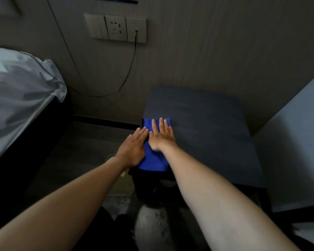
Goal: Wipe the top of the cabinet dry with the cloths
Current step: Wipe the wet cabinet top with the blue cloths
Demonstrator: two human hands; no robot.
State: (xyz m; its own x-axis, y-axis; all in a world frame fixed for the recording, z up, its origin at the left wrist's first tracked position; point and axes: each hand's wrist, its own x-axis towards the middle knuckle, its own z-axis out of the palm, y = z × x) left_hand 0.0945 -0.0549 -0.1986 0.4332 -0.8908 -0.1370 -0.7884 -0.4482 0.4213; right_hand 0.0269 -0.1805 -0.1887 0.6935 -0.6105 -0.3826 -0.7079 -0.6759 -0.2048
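A dark grey cabinet top (207, 127) stands against the wall in front of me. A blue cloth (152, 160) lies along its left edge. My left hand (133, 145) rests flat on the cloth's left side, fingers together and stretched out. My right hand (161, 134) lies flat on the cloth beside it, fingers slightly spread, reaching toward the far end of the cloth. Both palms press down; neither hand grips the fabric. I see only one cloth.
A bed with a pale sheet (16, 98) stands to the left. A wall socket panel (116, 28) has a black cable (130, 67) hanging down toward the bed. Another pale surface (297, 142) borders the cabinet on the right. Water drops mark the floor (158, 218) below.
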